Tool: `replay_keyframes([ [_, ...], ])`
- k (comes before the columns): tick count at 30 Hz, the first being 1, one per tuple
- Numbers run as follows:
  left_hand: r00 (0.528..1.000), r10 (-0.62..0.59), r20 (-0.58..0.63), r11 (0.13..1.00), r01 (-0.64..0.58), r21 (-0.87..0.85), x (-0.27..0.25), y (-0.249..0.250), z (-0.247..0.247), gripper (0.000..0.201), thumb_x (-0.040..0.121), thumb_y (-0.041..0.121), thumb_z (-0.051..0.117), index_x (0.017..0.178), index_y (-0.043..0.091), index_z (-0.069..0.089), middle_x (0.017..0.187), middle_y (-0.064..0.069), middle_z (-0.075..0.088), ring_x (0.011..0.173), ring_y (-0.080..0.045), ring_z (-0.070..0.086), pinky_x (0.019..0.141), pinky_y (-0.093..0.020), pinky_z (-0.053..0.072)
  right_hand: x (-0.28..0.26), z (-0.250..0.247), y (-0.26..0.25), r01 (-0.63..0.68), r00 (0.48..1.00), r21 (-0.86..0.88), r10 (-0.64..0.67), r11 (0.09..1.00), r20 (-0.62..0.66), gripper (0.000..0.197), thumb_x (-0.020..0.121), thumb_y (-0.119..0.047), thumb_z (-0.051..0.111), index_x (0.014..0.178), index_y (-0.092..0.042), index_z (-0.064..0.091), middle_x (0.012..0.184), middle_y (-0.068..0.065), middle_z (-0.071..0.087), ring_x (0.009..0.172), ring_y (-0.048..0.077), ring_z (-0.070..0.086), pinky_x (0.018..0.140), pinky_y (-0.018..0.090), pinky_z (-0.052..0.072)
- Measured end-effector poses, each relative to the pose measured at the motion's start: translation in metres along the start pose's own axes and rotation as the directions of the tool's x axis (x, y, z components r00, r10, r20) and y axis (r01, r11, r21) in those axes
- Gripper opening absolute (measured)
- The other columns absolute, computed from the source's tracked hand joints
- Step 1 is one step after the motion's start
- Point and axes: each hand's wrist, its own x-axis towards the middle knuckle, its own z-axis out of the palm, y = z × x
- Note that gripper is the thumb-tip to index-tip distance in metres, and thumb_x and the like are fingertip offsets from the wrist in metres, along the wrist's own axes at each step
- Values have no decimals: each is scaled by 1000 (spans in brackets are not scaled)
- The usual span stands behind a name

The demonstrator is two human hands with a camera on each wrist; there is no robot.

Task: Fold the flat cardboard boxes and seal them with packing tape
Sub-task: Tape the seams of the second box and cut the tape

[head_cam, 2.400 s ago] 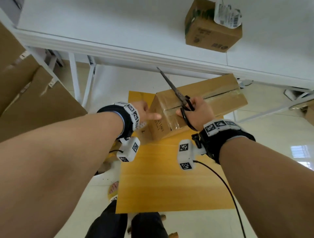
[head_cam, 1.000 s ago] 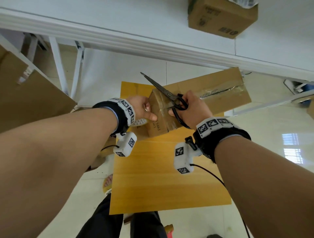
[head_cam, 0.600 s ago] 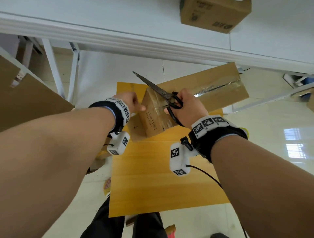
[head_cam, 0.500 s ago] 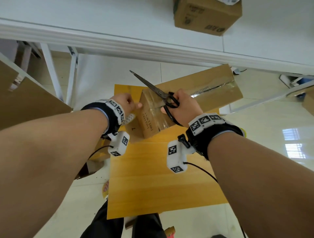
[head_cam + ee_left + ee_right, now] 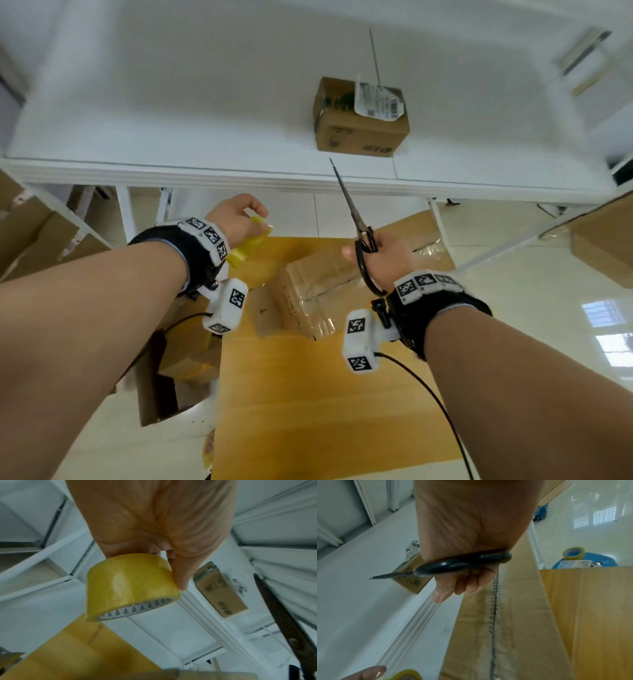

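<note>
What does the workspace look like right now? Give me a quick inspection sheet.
Surface: yellow wooden board, bare at the near end.
Job's things: taped cardboard box lying on the board; roll of yellow packing tape; scissors, blades closed and pointing up.
Clutter: small printed box on the white table; spare tape roll on a blue object.
Grippers: left hand holds the packing tape clear of the box; right hand grips the scissors.
Cables: black cable running from the right wrist camera.
Surroundings: flat cardboard stacked at left; glossy tiled floor.
</note>
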Motion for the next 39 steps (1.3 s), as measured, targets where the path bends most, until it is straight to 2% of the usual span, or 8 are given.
replay_keyframes([
  [4, 988, 152, 36, 988, -152, 12, -16, 43, 4, 26, 81, 20, 73, 104, 29, 63, 83, -2, 56, 68, -14, 53, 59, -27, 47, -8, -16, 5, -98, 995, 174, 91, 980, 44, 51, 68, -61, 77, 84, -14, 69, 73, 2, 73, 68, 22, 69, 67, 40, 58],
  [9, 926, 317, 206, 932, -345, 114, -37, 97, 33, 54, 75, 17, 79, 118, 31, 50, 91, -4, 62, 83, -8, 61, 75, -32, 55, -26, -39, 7, -288, 952, 366, 224, 885, 208, 76, 55, -83, 72, 65, -8, 77, 88, 18, 76, 78, 32, 65, 91, 50, 53],
  [16, 775, 441, 452, 679, -617, 396, -60, 143, 97, 54, 76, 30, 76, 121, 28, 46, 90, 7, 59, 80, -16, 57, 66, -29, 45, -47, -63, 29, -278, 958, 350, 232, 894, 169, 78, 47, -89, 62, 47, -12, 69, 60, 10, 64, 56, 22, 54, 61, 32, 43],
  [20, 744, 480, 465, 667, -653, 358, -63, 143, 129, 43, 75, 27, 77, 112, 26, 54, 86, 11, 58, 78, -12, 55, 60, -26, 37, -42, -66, 66, -355, 935, 393, 330, 848, 131, 95, 30, -89, 70, 82, -10, 74, 73, 10, 72, 66, 24, 62, 63, 35, 46],
  [22, 742, 480, 469, 682, -651, 333, -63, 139, 144, 46, 73, 26, 80, 111, 26, 54, 86, 13, 55, 79, -11, 53, 61, -25, 36, -38, -67, 82, -399, 915, 415, 385, 818, 120, 86, 29, -85, 75, 74, -11, 73, 75, 10, 74, 65, 24, 64, 64, 35, 49],
  [27, 787, 386, 481, 794, -549, 261, -62, 130, 187, 63, 66, 29, 85, 118, 29, 49, 102, 9, 57, 92, -13, 54, 78, -30, 47, -30, -63, 128, -474, 876, 470, 451, 745, 169, 18, 97, -34, 59, 85, -22, 54, 66, -2, 70, 58, 13, 67, 47, 21, 52],
  [32, 931, 20, 363, 837, -214, 503, -39, 74, 214, 101, 61, 50, 82, 143, 24, 29, 145, -4, 38, 132, -27, 37, 107, -45, 37, -22, -55, 183, -530, 847, 197, 524, 825, 85, 13, 99, -28, 55, 94, -16, 55, 104, 7, 61, 90, 23, 62, 88, 36, 57],
  [39, 869, -408, 281, 775, 166, 610, -10, 19, 243, 114, 70, 51, 79, 152, 24, 5, 150, -14, 35, 128, -39, 44, 101, -52, 43, 2, -28, 221, -578, 816, 53, 578, 814, 7, 40, 100, -34, 52, 125, -4, 61, 106, 8, 62, 95, 26, 59, 85, 34, 49],
])
